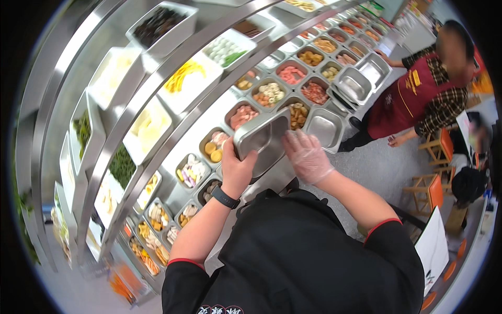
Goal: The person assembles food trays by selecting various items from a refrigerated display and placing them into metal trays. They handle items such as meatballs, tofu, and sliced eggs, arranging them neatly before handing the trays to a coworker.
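A tilted stainless steel food pan (265, 138) is in front of me, bare metal showing inside it. My left hand (238, 166), ungloved and with a black watch on the wrist, grips its left side, thumb over the rim. At the pan's right edge is my right hand (307, 156), in a clear plastic glove, its fingers stretched out; whether they press on the rim I cannot tell. Around the pan are a tray of pink meat slices (243, 116), a tray of brown pieces (298, 114) and a bare metal pan (324, 128).
Several more food trays line the counter, among them red meat (315, 93) and pink rolls (291, 73). White bins, one with yellow strips (184, 77), fill the steel shelf rack at left. A co-worker in a maroon apron (405, 97) stands at right beside stacked pans (356, 85). Orange stools (430, 189) stand behind.
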{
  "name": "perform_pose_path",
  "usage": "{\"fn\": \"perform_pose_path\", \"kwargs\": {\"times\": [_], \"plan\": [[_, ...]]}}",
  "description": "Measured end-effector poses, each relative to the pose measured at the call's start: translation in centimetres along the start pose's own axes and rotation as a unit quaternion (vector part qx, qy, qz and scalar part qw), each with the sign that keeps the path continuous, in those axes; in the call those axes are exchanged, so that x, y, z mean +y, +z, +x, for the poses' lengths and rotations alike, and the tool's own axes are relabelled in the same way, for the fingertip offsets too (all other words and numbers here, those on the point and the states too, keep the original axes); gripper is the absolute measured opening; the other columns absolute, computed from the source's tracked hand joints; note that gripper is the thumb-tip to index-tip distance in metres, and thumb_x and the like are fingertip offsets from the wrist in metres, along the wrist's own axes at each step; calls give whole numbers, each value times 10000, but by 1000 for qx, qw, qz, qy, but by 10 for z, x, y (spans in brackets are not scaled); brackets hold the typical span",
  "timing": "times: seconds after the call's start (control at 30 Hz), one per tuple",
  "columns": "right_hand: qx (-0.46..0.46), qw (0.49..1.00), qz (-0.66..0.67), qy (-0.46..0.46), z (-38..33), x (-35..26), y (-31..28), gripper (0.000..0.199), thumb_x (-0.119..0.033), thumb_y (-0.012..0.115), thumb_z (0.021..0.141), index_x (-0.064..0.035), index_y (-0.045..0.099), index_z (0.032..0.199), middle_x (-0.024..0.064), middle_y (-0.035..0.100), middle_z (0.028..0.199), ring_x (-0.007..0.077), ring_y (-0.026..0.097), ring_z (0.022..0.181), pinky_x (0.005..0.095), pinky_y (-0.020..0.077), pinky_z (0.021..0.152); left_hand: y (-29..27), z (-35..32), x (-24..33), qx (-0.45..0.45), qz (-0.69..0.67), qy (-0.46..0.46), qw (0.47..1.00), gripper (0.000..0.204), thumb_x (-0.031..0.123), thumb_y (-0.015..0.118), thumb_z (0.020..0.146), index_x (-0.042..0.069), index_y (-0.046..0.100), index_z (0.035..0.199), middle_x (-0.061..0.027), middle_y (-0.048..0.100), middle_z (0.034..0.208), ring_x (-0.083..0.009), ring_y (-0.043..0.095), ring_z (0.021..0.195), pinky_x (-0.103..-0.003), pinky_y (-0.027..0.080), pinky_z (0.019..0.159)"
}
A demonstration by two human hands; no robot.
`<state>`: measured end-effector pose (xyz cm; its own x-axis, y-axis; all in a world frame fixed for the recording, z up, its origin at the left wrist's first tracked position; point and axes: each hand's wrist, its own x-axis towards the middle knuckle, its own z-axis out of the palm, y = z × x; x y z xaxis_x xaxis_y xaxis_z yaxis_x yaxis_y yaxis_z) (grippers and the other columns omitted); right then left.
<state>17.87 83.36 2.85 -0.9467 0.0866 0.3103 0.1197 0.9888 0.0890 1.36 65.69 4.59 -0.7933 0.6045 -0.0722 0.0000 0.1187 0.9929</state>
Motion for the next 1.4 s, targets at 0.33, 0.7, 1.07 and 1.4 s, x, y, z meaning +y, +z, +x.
{"fn": "perform_pose_path", "kwargs": {"times": [0.33, 0.7, 1.07, 1.4], "plan": [[-108, 988, -66, 91, -27, 84, 78, 595, -253, 483, 996, 33, 535, 1515, 144, 509, 1590, 382, 369, 1552, 600, 179, 1308, 147, 53, 29, -93, 193, 238, 947, 596, 7, 685, 786, 24, 542, 1364, -235, 666, 1182, -422, 670, 1066, -454, 553, 931], [-173, 940, 224, 192, -130, 148, 111, 579, -46, 585, 882, 34, 523, 1452, 273, 598, 1389, 446, 583, 1283, 485, 529, 1048, 180, 68, 18, -6, 196, 474, 859, 740, -26, 775, 649, -36, 542, 1350, -222, 643, 1286, -448, 628, 1166, -534, 497, 1041], [-273, 884, 218, 312, -126, 199, 124, 615, -341, 774, 935, -78, 584, 1457, 169, 705, 1356, 337, 680, 1253, 425, 536, 1035, 176, 65, 15, -123, 288, 463, 829, 386, 62, 651, 861, 3, 566, 1233, -164, 643, 1241, -348, 634, 1194, -534, 435, 1137], [-184, 941, 118, 260, -105, 169, 94, 436, -72, 638, 889, -40, 665, 1322, 249, 727, 1212, 445, 685, 1143, 520, 546, 970, 109, 20, 10, -5, 214, 373, 903, 498, 28, 718, 814, 21, 562, 1287, -185, 642, 1223, -405, 628, 1143, -526, 465, 1097]]}}
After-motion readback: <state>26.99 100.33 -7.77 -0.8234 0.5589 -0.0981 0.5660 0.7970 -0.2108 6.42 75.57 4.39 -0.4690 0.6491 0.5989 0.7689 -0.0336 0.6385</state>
